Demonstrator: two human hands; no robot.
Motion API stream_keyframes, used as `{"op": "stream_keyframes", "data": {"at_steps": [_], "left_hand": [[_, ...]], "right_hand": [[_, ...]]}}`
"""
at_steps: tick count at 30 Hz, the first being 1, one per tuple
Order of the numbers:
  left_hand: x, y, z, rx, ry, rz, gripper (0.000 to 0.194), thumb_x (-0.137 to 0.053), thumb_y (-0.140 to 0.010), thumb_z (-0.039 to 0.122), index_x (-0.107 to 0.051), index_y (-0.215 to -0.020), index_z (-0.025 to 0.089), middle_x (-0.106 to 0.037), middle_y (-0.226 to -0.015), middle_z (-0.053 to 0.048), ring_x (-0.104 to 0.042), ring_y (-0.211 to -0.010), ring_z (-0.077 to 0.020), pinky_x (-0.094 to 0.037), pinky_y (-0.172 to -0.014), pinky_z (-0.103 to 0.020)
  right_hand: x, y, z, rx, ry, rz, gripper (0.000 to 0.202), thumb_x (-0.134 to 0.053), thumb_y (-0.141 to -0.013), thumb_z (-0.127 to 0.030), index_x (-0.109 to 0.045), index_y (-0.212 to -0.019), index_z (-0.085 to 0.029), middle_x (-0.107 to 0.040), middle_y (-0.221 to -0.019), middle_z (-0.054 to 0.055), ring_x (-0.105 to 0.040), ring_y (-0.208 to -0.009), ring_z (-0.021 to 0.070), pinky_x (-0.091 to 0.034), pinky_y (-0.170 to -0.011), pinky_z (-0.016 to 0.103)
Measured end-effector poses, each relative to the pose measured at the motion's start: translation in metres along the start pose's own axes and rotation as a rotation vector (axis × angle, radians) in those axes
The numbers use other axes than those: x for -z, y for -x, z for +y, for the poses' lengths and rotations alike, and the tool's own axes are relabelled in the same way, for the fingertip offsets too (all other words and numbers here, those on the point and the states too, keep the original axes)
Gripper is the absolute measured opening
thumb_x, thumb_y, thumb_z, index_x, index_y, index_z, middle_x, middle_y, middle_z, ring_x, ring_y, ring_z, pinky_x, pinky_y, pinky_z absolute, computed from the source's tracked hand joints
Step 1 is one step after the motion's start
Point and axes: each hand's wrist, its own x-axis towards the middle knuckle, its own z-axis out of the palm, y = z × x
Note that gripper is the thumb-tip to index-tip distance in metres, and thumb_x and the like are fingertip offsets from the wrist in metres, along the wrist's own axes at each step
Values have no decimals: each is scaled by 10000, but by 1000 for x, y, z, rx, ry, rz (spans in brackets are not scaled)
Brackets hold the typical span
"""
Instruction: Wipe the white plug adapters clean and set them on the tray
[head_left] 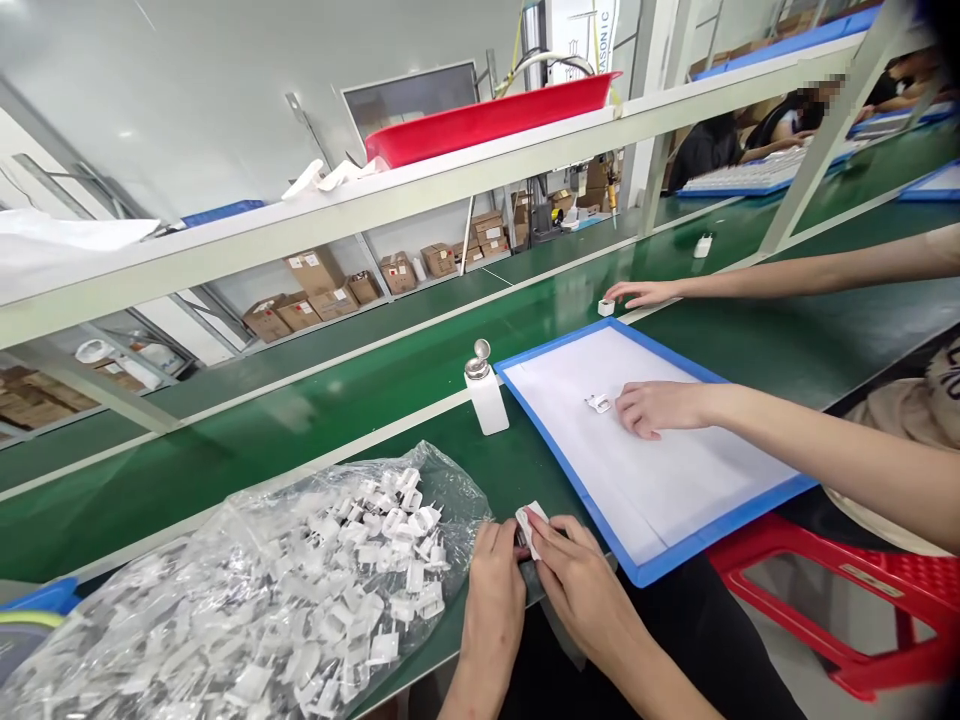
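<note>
Both of my hands meet at the near edge of the green bench around one small white plastic part (532, 528). My right hand (581, 575) pinches it between thumb and fingers. Against its left side rests my left hand (496, 585), fingers curled and closed; how much of the part they grip is partly hidden. To the left lies a clear plastic bag (450, 490) full of white plastic pieces (375, 540). A white bottle with a metal top (487, 400) stands upright beyond my hands.
A blue-rimmed white tray (645, 575) lies to the right, holding a small white piece (598, 403). Another person's hand (660, 408) is over it; their other hand (641, 292) reaches a white part (606, 307). A red stool (817, 580) is at right.
</note>
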Motion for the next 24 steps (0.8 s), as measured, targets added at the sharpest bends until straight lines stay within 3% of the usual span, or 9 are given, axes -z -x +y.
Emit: {"op": "stream_keyframes", "data": {"at_steps": [3,8,12,16,18,20,22,24], "left_hand": [[1,0,0,9,2,9,435,-352,-858,-5,-697,-1042,185,-668,-915,-88,-661,-864,-213,-611,-749,-362],[7,-4,-1,19,-10,0,417,-394,-832,0,-716,-1034,171,-712,-932,-104,-670,-904,-241,-599,-803,-401],[15,-5,-3,53,-11,-31,400,-484,-832,45,-727,-1128,161,-748,-996,-102,-681,-892,-236,-583,-861,-408],[21,-2,-1,175,31,-40,545,-625,-797,141,-634,-1341,178,-754,-1110,-97,-670,-815,-214,-592,-827,-399],[21,-2,2,221,122,-25,593,-683,-762,179,-633,-1353,187,-745,-1153,-108,-666,-852,-233,-584,-837,-415],[20,-4,4,214,229,-3,491,-682,-734,151,-728,-1220,198,-753,-1131,-106,-667,-951,-264,-554,-911,-439],[18,-6,5,214,310,20,371,-653,-716,110,-795,-1043,208,-774,-1049,-92,-674,-995,-279,-527,-964,-453],[17,-6,6,251,370,39,307,-643,-738,133,-800,-994,195,-789,-991,-92,-708,-947,-272,-550,-932,-445]], "right_hand": [[-6,15,-2,28,62,37,508,-417,-956,-30,-523,-1444,-124,-604,-1415,126,-592,-1085,298,-576,-840,497],[-7,37,-5,49,95,132,494,-444,-942,-39,-584,-1394,-180,-621,-1406,63,-655,-999,274,-614,-785,448],[-5,56,-5,-72,56,269,467,-428,-986,-104,-541,-1439,-123,-624,-1394,108,-661,-1136,257,-605,-921,388],[0,59,-10,-241,-54,314,394,-453,-1013,-239,-653,-1318,-90,-673,-1315,148,-652,-1208,287,-564,-988,364],[4,55,-15,-328,-145,302,381,-452,-1027,-288,-694,-1256,-102,-724,-1214,149,-710,-1100,263,-581,-930,301],[8,48,-21,-405,-244,287,376,-455,-1036,-345,-726,-1193,-137,-765,-1040,115,-749,-895,226,-602,-816,254],[11,43,-24,-471,-336,286,396,-459,-1033,-409,-756,-1099,-155,-736,-821,66,-706,-687,192,-594,-686,228],[14,40,-26,-525,-420,299,431,-476,-1018,-465,-772,-1000,-153,-679,-707,44,-654,-601,180,-578,-626,222]]}}
